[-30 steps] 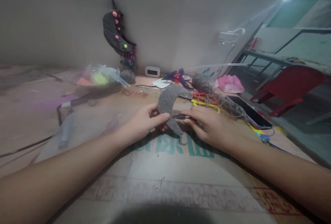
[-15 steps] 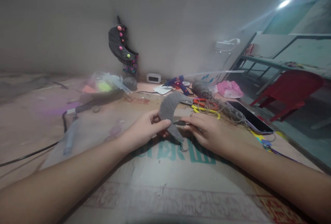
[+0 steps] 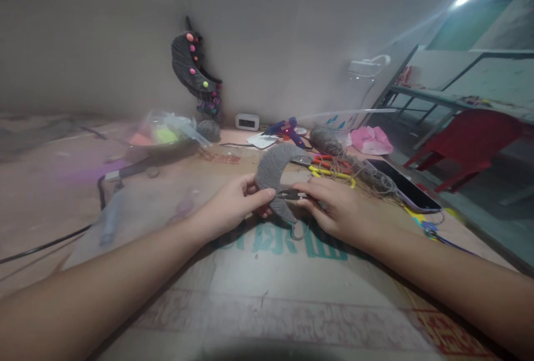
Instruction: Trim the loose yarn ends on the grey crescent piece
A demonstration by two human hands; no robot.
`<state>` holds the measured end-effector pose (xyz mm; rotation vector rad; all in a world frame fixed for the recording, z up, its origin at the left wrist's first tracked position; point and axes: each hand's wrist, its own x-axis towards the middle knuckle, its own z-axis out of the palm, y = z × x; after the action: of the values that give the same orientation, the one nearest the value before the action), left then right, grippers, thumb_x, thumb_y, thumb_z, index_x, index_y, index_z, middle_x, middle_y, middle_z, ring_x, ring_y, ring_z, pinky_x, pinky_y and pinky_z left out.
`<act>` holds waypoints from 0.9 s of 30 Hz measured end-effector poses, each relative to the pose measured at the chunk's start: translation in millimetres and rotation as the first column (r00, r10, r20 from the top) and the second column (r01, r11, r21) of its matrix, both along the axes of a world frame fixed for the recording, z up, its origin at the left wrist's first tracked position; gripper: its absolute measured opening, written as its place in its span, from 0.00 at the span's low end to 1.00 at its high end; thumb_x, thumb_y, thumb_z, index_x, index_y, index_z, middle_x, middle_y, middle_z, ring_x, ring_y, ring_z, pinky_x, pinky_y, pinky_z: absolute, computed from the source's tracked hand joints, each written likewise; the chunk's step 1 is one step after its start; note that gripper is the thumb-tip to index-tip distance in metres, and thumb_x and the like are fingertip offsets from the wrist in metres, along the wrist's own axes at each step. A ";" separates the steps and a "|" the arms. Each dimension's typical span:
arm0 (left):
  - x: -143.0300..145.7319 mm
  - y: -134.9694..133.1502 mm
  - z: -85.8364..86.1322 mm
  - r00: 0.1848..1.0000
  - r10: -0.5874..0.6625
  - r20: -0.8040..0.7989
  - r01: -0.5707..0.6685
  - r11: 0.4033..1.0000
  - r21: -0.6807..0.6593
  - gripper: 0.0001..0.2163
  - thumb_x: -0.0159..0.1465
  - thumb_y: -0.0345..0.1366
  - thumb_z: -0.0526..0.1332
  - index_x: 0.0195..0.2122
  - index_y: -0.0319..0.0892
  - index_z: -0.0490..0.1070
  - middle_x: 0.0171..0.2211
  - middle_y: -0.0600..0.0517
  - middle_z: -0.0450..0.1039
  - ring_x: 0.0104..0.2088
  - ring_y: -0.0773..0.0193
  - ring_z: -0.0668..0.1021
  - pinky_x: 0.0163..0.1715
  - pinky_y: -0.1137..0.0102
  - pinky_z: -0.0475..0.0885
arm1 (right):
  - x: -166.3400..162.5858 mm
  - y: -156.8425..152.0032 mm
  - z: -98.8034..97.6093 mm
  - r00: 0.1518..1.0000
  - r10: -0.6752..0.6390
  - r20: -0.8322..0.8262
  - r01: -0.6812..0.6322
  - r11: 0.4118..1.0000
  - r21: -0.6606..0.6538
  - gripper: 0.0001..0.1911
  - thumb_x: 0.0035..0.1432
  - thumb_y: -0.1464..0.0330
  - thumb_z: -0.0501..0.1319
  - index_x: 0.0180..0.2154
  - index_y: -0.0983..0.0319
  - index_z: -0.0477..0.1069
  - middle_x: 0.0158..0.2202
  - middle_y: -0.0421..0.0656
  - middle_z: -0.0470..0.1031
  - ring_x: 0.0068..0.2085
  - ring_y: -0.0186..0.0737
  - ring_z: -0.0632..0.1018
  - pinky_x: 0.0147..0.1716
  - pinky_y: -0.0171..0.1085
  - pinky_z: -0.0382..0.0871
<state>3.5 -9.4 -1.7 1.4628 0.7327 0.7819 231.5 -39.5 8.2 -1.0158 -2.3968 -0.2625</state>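
Note:
A crescent shape wrapped in grey yarn (image 3: pixel 275 166) stands on edge on the cardboard sheet (image 3: pixel 267 288) in the middle. My left hand (image 3: pixel 233 205) pinches its lower part from the left, fingers closed on it. My right hand (image 3: pixel 337 208) is closed on a small dark metal tool (image 3: pixel 290 194), whose tip touches the crescent's lower end. A loose loop of grey yarn (image 3: pixel 298 231) hangs below the crescent.
Behind lie scissors with orange and yellow handles (image 3: pixel 329 166), a blue glue gun (image 3: pixel 286 128), grey yarn balls (image 3: pixel 325 139), a phone (image 3: pixel 403 183), a pink bag (image 3: pixel 371 139) and a tray of bright bits (image 3: pixel 162 138). A dark decorated crescent (image 3: pixel 192 66) leans on the wall. A red chair (image 3: pixel 471 138) stands right.
The hands and the crescent stay almost in place. The tool's tip has moved a little closer against the crescent's lower end. The camera has shifted slightly.

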 end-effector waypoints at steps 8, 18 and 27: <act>0.0 -3.3 3.3 1.000 0.007 -0.027 -0.008 1.000 -0.014 0.10 0.61 0.39 0.63 0.40 0.38 0.73 0.29 0.53 0.73 0.26 0.70 0.74 0.27 0.74 0.68 | -0.9 -0.8 4.4 1.000 0.004 0.020 -0.002 0.996 -0.086 0.13 0.65 0.69 0.52 0.46 0.64 0.73 0.36 0.48 0.78 0.37 0.41 0.77 0.35 0.38 0.70; -1.5 -1.3 1.5 0.999 0.002 -0.044 -0.002 1.000 -0.001 0.11 0.61 0.40 0.62 0.41 0.38 0.71 0.29 0.53 0.73 0.26 0.69 0.74 0.27 0.74 0.68 | 0.9 4.9 -4.8 0.995 0.047 -0.085 -0.051 0.997 -0.051 0.12 0.63 0.70 0.55 0.43 0.66 0.75 0.30 0.46 0.75 0.31 0.38 0.74 0.30 0.35 0.66; -0.5 -2.3 3.5 0.998 0.013 -0.066 -0.012 1.000 0.005 0.12 0.61 0.39 0.62 0.41 0.37 0.71 0.29 0.53 0.73 0.26 0.69 0.74 0.28 0.73 0.68 | 1.5 4.0 -3.0 0.990 0.043 -0.134 -0.055 0.995 -0.087 0.12 0.64 0.70 0.55 0.44 0.65 0.74 0.31 0.45 0.76 0.32 0.38 0.75 0.32 0.35 0.67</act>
<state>3.1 -11.7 1.8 1.4957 0.7910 0.7481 233.0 -35.4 5.2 -0.9814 -2.3276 -0.0665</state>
